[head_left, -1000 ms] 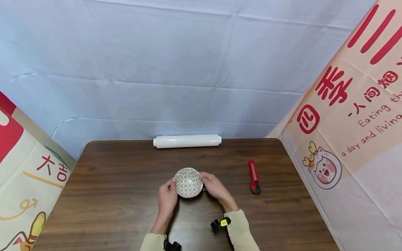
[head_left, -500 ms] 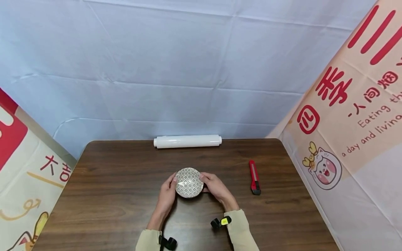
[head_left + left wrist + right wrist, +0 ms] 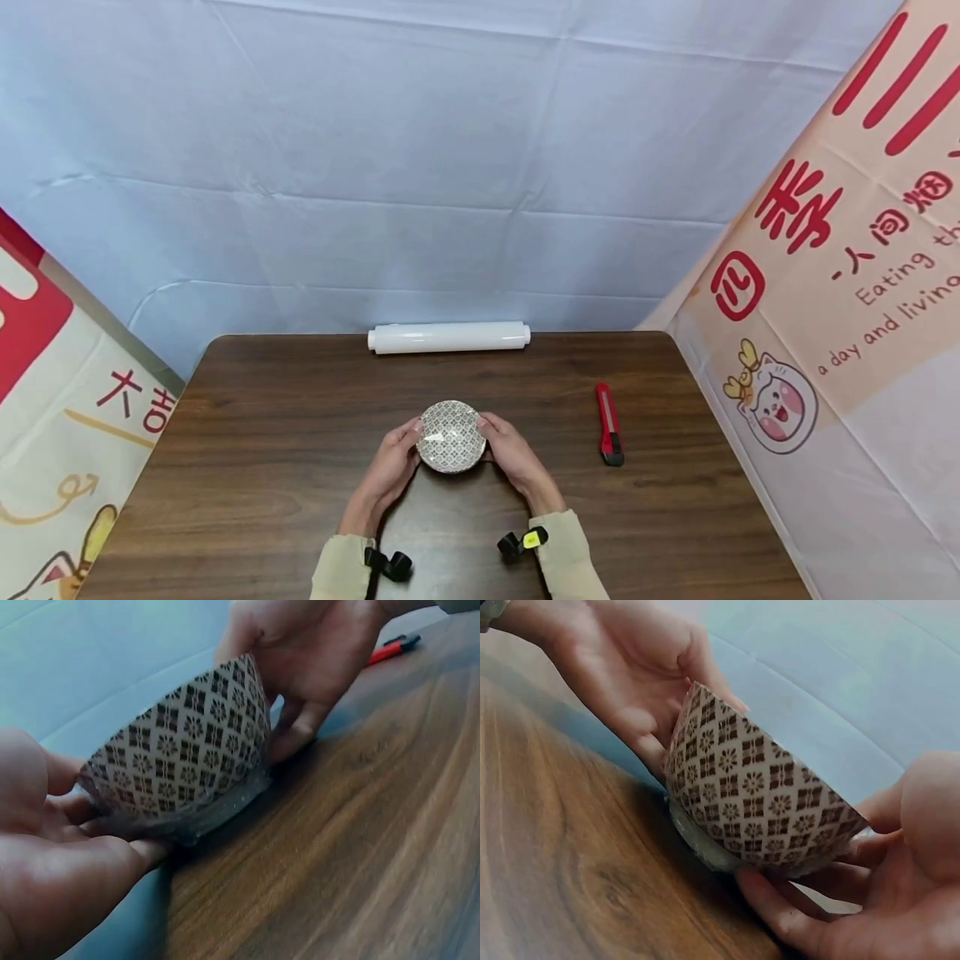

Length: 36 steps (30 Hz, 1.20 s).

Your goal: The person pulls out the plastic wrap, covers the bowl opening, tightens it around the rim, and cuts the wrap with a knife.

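A small bowl with a dark diamond-and-flower pattern is between my two hands near the middle of the table. My left hand grips its left side, thumb at the rim and fingers beneath. On the opposite side my right hand holds the rim with the thumb, its fingers curled under the wall. Clear, crinkled plastic film clings around the bowl's foot in the left wrist view. The patterned outer wall fills the middle of the right wrist view. Whether the foot touches the table is hard to tell.
A white roll, which looks like cling film, lies along the back edge of the brown wooden table. To the right lies a red utility knife with a black end. Pale cloth hangs behind.
My left hand has shifted its hold, its wrist and forearm swinging left while the fingers slide under the bowl's side. The bowl and my right hand have barely moved.
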{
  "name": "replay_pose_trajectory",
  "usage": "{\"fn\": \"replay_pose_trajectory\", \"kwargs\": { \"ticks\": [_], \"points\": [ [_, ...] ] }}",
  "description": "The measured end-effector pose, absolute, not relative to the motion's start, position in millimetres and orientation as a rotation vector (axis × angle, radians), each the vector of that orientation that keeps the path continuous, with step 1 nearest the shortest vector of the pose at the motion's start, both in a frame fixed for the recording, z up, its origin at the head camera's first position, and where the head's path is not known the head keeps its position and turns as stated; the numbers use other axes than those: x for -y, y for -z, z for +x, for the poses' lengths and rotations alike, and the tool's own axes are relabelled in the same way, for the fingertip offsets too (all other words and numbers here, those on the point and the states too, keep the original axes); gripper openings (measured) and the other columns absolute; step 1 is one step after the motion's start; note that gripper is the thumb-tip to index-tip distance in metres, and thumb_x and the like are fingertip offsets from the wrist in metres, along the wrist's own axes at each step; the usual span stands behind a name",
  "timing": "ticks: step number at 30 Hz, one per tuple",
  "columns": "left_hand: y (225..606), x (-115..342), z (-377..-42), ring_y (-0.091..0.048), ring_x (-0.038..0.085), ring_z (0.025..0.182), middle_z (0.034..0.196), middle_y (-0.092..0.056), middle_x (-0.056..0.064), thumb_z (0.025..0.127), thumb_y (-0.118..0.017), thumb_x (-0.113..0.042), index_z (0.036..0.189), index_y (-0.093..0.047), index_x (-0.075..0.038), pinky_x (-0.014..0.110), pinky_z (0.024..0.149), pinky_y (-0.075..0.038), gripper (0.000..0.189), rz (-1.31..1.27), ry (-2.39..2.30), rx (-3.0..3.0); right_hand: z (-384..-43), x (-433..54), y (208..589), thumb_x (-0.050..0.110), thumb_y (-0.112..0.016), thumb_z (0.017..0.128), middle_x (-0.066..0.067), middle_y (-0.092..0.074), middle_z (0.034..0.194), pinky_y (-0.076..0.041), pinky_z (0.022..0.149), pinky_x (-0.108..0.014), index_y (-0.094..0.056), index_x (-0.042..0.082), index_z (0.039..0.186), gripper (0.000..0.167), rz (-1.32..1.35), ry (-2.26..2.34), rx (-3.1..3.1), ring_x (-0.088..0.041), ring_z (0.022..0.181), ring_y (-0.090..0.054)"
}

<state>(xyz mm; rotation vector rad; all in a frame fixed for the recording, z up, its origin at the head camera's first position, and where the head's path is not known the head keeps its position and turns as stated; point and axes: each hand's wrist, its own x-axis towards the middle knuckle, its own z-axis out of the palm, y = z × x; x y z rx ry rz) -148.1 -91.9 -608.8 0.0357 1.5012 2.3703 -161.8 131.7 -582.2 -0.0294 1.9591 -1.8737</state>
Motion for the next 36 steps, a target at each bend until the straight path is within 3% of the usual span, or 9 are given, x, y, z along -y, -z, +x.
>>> {"fn": "replay_pose_trajectory", "kwargs": {
  "ticks": [4, 10, 13, 17, 20, 22, 26, 29, 36],
  "points": [
    [610, 90, -146, -0.035, 0.025, 0.151, 0.168, -0.025, 0.034, 0.116, -0.03, -0.016, 0.159, -0.019, 0.018, 0.015, 0.109, -0.047, 0.056, 0.042, -2.391, -1.492, -161, -129, 582, 0.023, -0.038, 0.114, -0.015, -0.065, 0.127, -0.056, 0.083, -0.023, -0.049, -0.007, 0.147, 0.046, -0.025, 1.883, -1.942, -0.008, 0.097, -0.063],
    [609, 90, -144, -0.014, 0.035, 0.161, 0.172, -0.015, 0.031, 0.117, -0.027, -0.019, 0.161, -0.009, 0.016, 0.016, 0.116, -0.038, 0.059, 0.04, -2.353, -1.498, -160, -126, 578, 0.034, -0.04, 0.115, 0.001, -0.067, 0.092, -0.053, 0.072, -0.021, -0.062, -0.006, 0.133, 0.049, -0.002, 1.859, -1.973, -0.007, 0.08, -0.062],
    [609, 90, -143, -0.013, 0.037, 0.161, 0.172, -0.016, 0.032, 0.116, -0.026, -0.017, 0.16, -0.011, 0.017, 0.018, 0.119, -0.036, 0.058, 0.046, -2.347, -1.514, -160, -124, 578, 0.036, -0.042, 0.115, 0.002, -0.066, 0.085, -0.053, 0.069, -0.022, -0.067, -0.005, 0.128, 0.05, 0.011, 1.824, -2.031, -0.008, 0.075, -0.062],
    [608, 90, -144, -0.016, 0.04, 0.16, 0.169, -0.02, 0.035, 0.114, -0.03, -0.012, 0.157, -0.018, 0.021, 0.024, 0.122, -0.037, 0.055, 0.025, -2.372, -1.54, -161, -122, 578, 0.032, -0.046, 0.113, -0.014, -0.075, 0.111, -0.06, 0.092, -0.037, -0.068, -0.004, 0.132, 0.047, 0.038, 1.8, -2.143, -0.021, 0.103, -0.07],
    [607, 89, -144, -0.014, 0.04, 0.16, 0.17, -0.018, 0.035, 0.113, -0.032, -0.009, 0.156, -0.02, 0.022, 0.031, 0.126, -0.033, 0.055, 0.012, -2.372, -1.567, -162, -121, 578, 0.031, -0.048, 0.112, -0.024, -0.067, 0.139, -0.048, 0.117, -0.052, -0.065, -0.006, 0.137, 0.048, 0.047, 1.775, -2.232, -0.036, 0.135, -0.06],
    [606, 87, -144, -0.015, 0.04, 0.16, 0.169, -0.019, 0.035, 0.112, -0.032, -0.007, 0.156, -0.021, 0.022, 0.036, 0.128, -0.031, 0.053, -0.005, -2.37, -1.583, -161, -121, 577, 0.031, -0.049, 0.112, -0.025, -0.061, 0.147, -0.042, 0.123, -0.055, -0.063, -0.007, 0.139, 0.049, 0.056, 1.776, -2.261, -0.039, 0.143, -0.053],
    [601, 85, -145, -0.023, 0.04, 0.159, 0.167, -0.028, 0.034, 0.113, -0.035, -0.008, 0.154, -0.031, 0.019, 0.043, 0.129, -0.03, 0.05, -0.051, -2.334, -1.704, -160, -122, 574, 0.03, -0.051, 0.111, -0.021, -0.075, 0.121, -0.063, 0.09, -0.037, -0.065, -0.007, 0.138, 0.047, 0.123, 1.858, -2.146, -0.025, 0.105, -0.073],
    [598, 84, -145, -0.03, 0.043, 0.157, 0.163, -0.037, 0.033, 0.112, -0.039, -0.009, 0.15, -0.041, 0.018, 0.05, 0.129, -0.03, 0.047, -0.089, -2.283, -1.865, -158, -122, 571, 0.029, -0.053, 0.111, -0.009, -0.075, 0.1, -0.058, 0.065, -0.023, -0.064, -0.007, 0.138, 0.046, 0.177, 1.92, -2.021, -0.009, 0.077, -0.067],
    [596, 83, -139, -0.046, 0.038, 0.15, 0.153, -0.058, 0.02, 0.11, -0.053, -0.013, 0.141, -0.062, 0.005, 0.055, 0.127, -0.035, 0.037, -0.184, -2.141, -2.242, -150, -119, 570, 0.028, -0.053, 0.11, -0.015, -0.074, 0.119, -0.06, 0.066, -0.023, -0.058, -0.005, 0.145, 0.048, 0.204, 1.924, -2.031, -0.006, 0.079, -0.067]
  ]
}}
